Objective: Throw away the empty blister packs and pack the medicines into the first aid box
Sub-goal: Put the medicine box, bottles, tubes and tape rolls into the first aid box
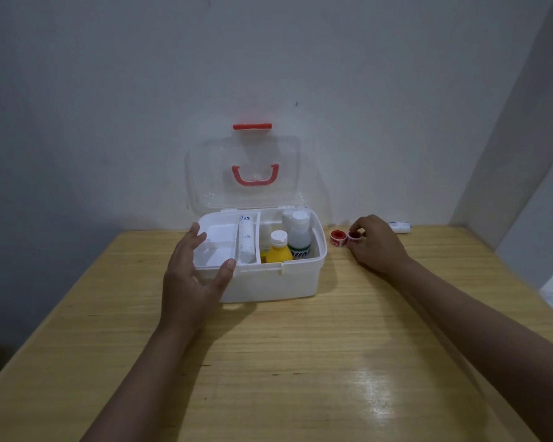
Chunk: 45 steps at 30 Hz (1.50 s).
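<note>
White first aid box (268, 282) on wooden table (300, 378), against the wall, clear lid (243, 173) upright. Inside, right compartment: yellow bottle (278, 253) and taller white bottle (299, 237), both standing; middle slot: rolled bandage (246, 239). Left hand (195, 275) at the box's left front corner, fingers spread apart, thumb on the rim. Right hand (374, 244) right of the box, fingertips pinched on 1 small tape roll (353, 236); second red roll (337, 239) touching beside it. Another bandage roll (401, 226) behind that hand.
</note>
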Tool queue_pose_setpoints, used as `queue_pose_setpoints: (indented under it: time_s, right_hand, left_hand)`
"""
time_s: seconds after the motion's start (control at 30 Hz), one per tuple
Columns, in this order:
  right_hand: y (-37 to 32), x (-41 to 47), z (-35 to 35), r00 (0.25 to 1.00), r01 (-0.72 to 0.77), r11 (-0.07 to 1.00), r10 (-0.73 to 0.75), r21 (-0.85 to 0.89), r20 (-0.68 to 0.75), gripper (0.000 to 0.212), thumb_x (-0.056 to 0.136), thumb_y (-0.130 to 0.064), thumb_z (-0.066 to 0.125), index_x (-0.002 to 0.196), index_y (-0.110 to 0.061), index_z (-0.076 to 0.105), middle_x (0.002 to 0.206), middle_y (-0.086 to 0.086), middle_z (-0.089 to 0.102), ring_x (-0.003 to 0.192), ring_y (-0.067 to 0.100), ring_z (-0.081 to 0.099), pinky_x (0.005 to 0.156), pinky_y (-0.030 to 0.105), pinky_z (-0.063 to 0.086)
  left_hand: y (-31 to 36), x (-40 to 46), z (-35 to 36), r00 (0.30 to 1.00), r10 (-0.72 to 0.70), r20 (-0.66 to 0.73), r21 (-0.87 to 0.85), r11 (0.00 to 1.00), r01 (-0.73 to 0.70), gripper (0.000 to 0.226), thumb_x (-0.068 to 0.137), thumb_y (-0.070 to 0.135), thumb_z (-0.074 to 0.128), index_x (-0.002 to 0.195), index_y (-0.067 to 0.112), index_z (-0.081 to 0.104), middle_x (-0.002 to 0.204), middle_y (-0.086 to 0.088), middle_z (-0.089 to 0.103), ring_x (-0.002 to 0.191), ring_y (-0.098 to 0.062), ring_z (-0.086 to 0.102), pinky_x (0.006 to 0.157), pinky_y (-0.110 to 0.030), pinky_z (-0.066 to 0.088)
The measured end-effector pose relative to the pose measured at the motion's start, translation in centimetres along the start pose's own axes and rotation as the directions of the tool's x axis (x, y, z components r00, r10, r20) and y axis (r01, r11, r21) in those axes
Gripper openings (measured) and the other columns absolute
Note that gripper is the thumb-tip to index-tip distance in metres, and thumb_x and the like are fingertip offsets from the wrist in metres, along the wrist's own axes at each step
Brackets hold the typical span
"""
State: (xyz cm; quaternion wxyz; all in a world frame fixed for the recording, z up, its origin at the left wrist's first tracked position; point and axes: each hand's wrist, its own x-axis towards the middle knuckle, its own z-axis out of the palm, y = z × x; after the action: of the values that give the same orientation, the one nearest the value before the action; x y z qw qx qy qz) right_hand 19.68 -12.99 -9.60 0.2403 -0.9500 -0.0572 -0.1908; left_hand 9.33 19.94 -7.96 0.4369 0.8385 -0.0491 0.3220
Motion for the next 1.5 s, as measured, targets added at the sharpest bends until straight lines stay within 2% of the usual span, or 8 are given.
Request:
queue_pose_setpoints:
  time_s: [0.4,0.63,0.77,0.93,1.1,1.2,1.33,1.5]
  right_hand:
    - [-0.7,0.2,-0.3,0.985,0.166,0.96,-0.153,-0.226,0.076,0.026,0.086,-0.032,0.062,0.11,-0.027,0.069,0.091,0.004,0.07,0.088,0.025,0.051,0.071,0.035,0.036]
    - [-1.5,0.0,-1.2,0.992,0.117,0.99,-0.112,-0.081,0.06,0.022,0.083,-0.032,0.066,0.103,-0.025,0.071,0.085,0.002,0.073,0.083,0.02,0.048,0.073,0.037,0.043]
    - [-2.6,0.5,-3.3,0.986,0.164,0.983,-0.161,-0.083,0.034,0.022,0.083,-0.028,0.068,0.104,-0.022,0.072,0.085,0.004,0.073,0.08,0.019,0.047,0.069,0.032,0.037]
    - [-6.3,0.7,-7.3,0.971,0.24,0.969,-0.24,-0.057,0.014,0.02,0.08,-0.029,0.07,0.1,-0.023,0.074,0.084,0.004,0.074,0.081,0.025,0.055,0.073,0.038,0.046]
    - [-12.9,0.8,-10.0,0.922,0.387,0.921,-0.386,-0.046,0.029,0.022,0.081,-0.024,0.071,0.101,-0.015,0.074,0.091,0.006,0.075,0.073,0.013,0.05,0.063,0.013,0.028]
    - [-16.9,1.3,-9.0,0.892,0.447,0.894,-0.445,-0.012,0.084,0.026,0.08,-0.023,0.071,0.104,-0.013,0.073,0.095,0.005,0.075,0.073,0.007,0.054,0.066,0.004,0.032]
    - [-20.8,2.6,-5.1,0.854,0.49,0.87,-0.491,0.052,0.172,0.025,0.08,-0.021,0.071,0.104,-0.014,0.073,0.094,0.006,0.075,0.079,0.011,0.064,0.081,0.034,0.056]
    - [-23.6,3.4,-0.8,0.826,0.511,0.859,-0.494,0.008,0.271,0.025,0.083,-0.018,0.069,0.108,-0.015,0.071,0.103,0.006,0.073,0.086,0.015,0.063,0.082,0.035,0.055]
  left_hand:
    - [0.1,0.0,0.0,1.0,-0.014,0.009,0.017,1.0,0.014,0.061,0.076,0.039,0.067,0.131,0.017,0.049,0.149,0.001,0.038,0.13,-0.009,0.032,0.097,-0.033,0.039]
    - [0.1,0.0,-0.1,1.0,-0.019,0.024,0.018,1.0,0.019,0.06,0.077,0.035,0.069,0.13,0.017,0.049,0.15,0.001,0.038,0.131,-0.01,0.032,0.099,-0.035,0.038]
    - [0.1,0.0,-0.1,0.999,-0.027,0.029,0.008,1.0,0.027,0.061,0.077,0.032,0.071,0.13,0.015,0.049,0.15,0.0,0.038,0.135,-0.015,0.034,0.1,-0.034,0.037]
    - [0.0,0.0,-0.4,0.999,-0.03,0.042,-0.004,1.0,0.03,0.061,0.076,0.035,0.071,0.13,0.018,0.048,0.15,0.006,0.037,0.135,-0.01,0.032,0.103,-0.032,0.034]
    - [0.2,0.0,-0.4,0.997,-0.065,0.044,-0.004,0.998,0.065,0.065,0.075,0.036,0.073,0.132,0.02,0.046,0.15,0.008,0.036,0.136,-0.013,0.034,0.104,-0.03,0.033]
    - [0.4,0.0,-0.5,0.994,-0.092,0.061,0.0,0.996,0.092,0.074,0.075,0.039,0.073,0.138,0.021,0.04,0.151,0.006,0.034,0.137,-0.015,0.033,0.105,-0.033,0.035]
    - [0.8,-0.1,-0.7,0.989,-0.123,0.087,0.034,0.992,0.121,0.078,0.074,0.047,0.07,0.141,0.024,0.035,0.154,0.008,0.028,0.137,-0.016,0.031,0.101,-0.035,0.04]
    - [1.2,-0.6,-1.5,0.992,-0.109,0.066,0.087,0.991,0.103,0.083,0.074,0.055,0.066,0.143,0.025,0.031,0.131,0.008,0.051,0.119,-0.012,0.046,0.08,-0.029,0.047]
